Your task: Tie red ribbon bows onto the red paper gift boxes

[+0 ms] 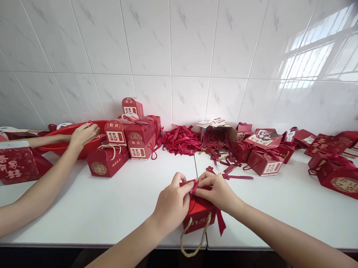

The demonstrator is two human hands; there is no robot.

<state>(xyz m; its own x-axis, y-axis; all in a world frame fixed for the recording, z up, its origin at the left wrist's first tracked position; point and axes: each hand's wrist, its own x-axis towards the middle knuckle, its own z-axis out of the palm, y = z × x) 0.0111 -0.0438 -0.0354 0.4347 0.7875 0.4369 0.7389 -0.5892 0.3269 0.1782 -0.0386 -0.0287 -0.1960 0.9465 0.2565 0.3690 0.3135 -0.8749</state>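
Note:
A small red gift box (199, 220) with gold lettering stands near the table's front edge, its twisted gold rope handle (193, 253) drooping over the side toward me. On top of it, a dark red ribbon (221, 223) is pinched between the fingers of both hands, one loose end trailing down at the right. My left hand (173, 203) is closed on the ribbon from the left. From the right, my right hand (217, 189) grips it too, fingertips almost touching the left ones. The fingers partly hide the ribbon where it crosses the lid.
A heap of red ribbons (182, 141) lies beside an open cardboard box (232, 132) by the tiled wall. Stacked red gift boxes (140, 135) stand left of it, more gift boxes (265, 162) right. Another person's hands reach over a red basin (60, 140) at left.

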